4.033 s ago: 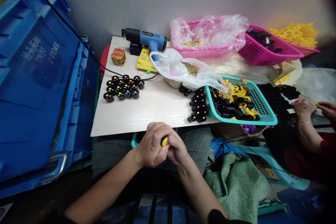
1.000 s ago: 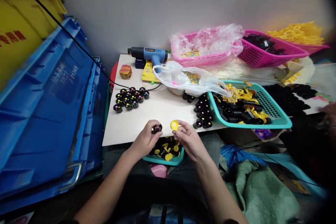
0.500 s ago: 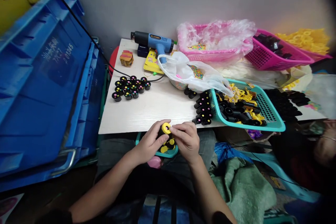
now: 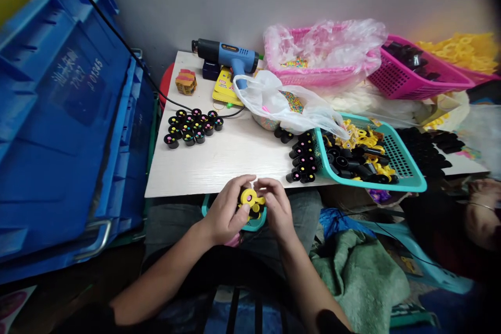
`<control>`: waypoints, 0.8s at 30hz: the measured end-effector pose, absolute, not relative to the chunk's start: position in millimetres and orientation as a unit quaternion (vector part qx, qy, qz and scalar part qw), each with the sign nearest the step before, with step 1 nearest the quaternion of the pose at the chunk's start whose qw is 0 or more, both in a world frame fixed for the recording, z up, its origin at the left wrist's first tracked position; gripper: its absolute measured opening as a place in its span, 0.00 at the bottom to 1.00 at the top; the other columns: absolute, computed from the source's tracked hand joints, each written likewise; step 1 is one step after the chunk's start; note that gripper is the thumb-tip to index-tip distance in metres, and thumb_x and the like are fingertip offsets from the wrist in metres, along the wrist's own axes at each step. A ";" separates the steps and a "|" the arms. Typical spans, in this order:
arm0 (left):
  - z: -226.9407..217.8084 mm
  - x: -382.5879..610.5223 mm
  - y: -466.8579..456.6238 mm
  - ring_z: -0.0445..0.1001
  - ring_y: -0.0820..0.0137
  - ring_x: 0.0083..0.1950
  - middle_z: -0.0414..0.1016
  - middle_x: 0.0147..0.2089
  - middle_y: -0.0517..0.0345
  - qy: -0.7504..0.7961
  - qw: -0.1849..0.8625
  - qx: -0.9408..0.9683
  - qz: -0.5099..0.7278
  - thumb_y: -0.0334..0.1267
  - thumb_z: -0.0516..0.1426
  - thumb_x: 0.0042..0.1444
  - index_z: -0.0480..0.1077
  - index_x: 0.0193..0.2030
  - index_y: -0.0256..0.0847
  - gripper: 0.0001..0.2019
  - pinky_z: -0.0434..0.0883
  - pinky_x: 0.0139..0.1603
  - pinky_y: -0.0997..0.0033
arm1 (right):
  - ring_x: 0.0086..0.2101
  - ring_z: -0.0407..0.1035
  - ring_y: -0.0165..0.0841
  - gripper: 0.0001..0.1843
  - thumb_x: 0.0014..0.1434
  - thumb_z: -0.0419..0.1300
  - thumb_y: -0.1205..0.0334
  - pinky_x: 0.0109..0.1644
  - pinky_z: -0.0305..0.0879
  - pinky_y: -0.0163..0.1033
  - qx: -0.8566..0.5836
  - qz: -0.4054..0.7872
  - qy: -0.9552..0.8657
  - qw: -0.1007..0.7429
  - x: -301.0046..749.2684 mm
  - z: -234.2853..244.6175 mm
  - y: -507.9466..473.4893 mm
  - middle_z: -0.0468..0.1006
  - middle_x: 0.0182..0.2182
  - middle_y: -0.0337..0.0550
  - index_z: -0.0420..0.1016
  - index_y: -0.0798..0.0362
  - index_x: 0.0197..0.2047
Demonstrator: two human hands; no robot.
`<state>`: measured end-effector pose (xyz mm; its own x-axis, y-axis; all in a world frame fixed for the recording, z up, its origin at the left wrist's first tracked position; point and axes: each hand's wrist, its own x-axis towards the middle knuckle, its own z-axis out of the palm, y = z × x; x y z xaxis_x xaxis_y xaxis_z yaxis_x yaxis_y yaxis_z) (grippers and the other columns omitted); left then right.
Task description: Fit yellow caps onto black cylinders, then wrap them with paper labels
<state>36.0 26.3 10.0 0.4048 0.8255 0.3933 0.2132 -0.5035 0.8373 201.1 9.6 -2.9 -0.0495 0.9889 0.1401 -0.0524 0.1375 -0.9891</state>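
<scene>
Head view: left hand (image 4: 224, 215) fingers closed round a yellow cap (image 4: 248, 197); right hand (image 4: 276, 207) fingers pinch its edge. Located above teal lap basket (image 4: 256, 226), just off the surface (image 4: 219, 162). Recommendation: keep cap square, pressure even.

Yellow cap (image 4: 248, 197): small, round, flat disc, dark hole at centre, face tipped up toward camera. Lower centre of frame, just below near edge of bench (image 4: 219, 167). Pinched between fingertips of left hand (image 4: 225, 214) and right hand (image 4: 276, 207); underside hidden.
</scene>
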 end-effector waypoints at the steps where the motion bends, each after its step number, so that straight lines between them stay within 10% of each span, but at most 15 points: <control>1: 10.9 36.6 26.4 0.68 0.59 0.52 0.66 0.52 0.46 0.336 0.322 0.776 0.427 0.37 0.48 0.59 0.51 0.64 0.40 0.26 0.66 0.53 0.55 | 0.42 0.69 0.38 0.23 0.62 0.52 0.43 0.44 0.67 0.43 -0.423 0.573 -0.475 0.517 199.0 -2.4 10.3 0.74 0.42 0.47 0.72 0.48 0.52; 5: 14.1 40.3 30.0 0.67 0.58 0.51 0.67 0.51 0.47 0.295 0.175 0.824 0.451 0.35 0.50 0.54 0.47 0.66 0.40 0.32 0.63 0.55 0.48 | 0.40 0.69 0.38 0.32 0.50 0.61 0.35 0.43 0.66 0.40 -0.320 0.752 -0.376 0.437 185.8 6.4 13.4 0.75 0.42 0.47 0.75 0.52 0.48; 24: 28.3 53.9 40.0 0.73 0.62 0.42 0.75 0.41 0.52 0.201 0.146 0.845 0.473 0.37 0.52 0.52 0.55 0.62 0.36 0.28 0.70 0.46 0.57 | 0.48 0.67 0.45 0.30 0.44 0.63 0.34 0.55 0.62 0.51 -0.290 0.720 -0.282 0.563 167.3 -10.7 -0.9 0.74 0.41 0.46 0.76 0.50 0.41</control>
<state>53.9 40.0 28.3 0.4707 0.4782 0.7415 0.2024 -0.8765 0.4368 167.3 -0.9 -10.7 -0.1976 0.9752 -0.0993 -0.6480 -0.2059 -0.7333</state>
